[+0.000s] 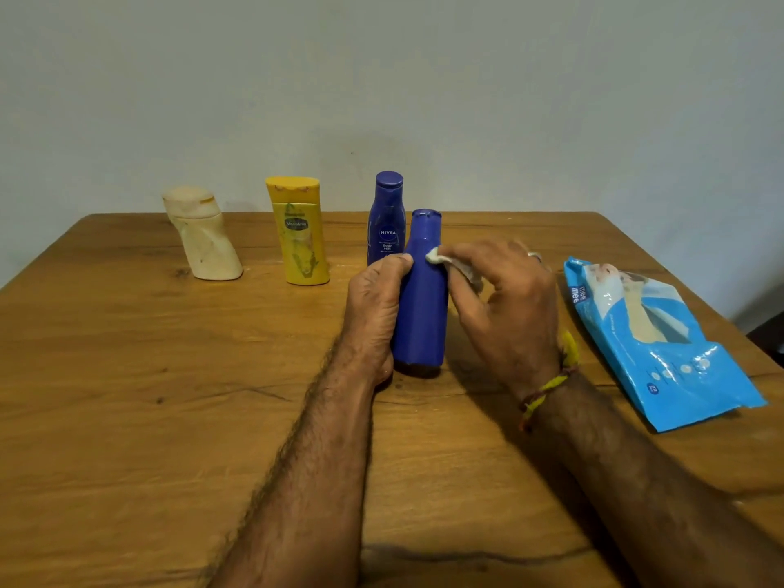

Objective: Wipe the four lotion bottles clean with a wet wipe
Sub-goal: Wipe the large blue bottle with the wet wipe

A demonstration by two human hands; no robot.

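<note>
A plain blue lotion bottle (422, 307) stands upright on the wooden table (148, 375) at the centre. My left hand (375, 303) grips its left side. My right hand (505, 299) presses a white wet wipe (443, 258) against the bottle's upper right side. Behind it stands a smaller blue Nivea bottle (385, 218). To the left are a yellow Vaseline bottle (299, 231) and a cream-coloured slanted bottle (203, 233), both untouched.
A blue pack of wet wipes (662, 341) lies flat on the table to the right of my right hand, near the table's right edge. A pale wall rises behind the table's far edge.
</note>
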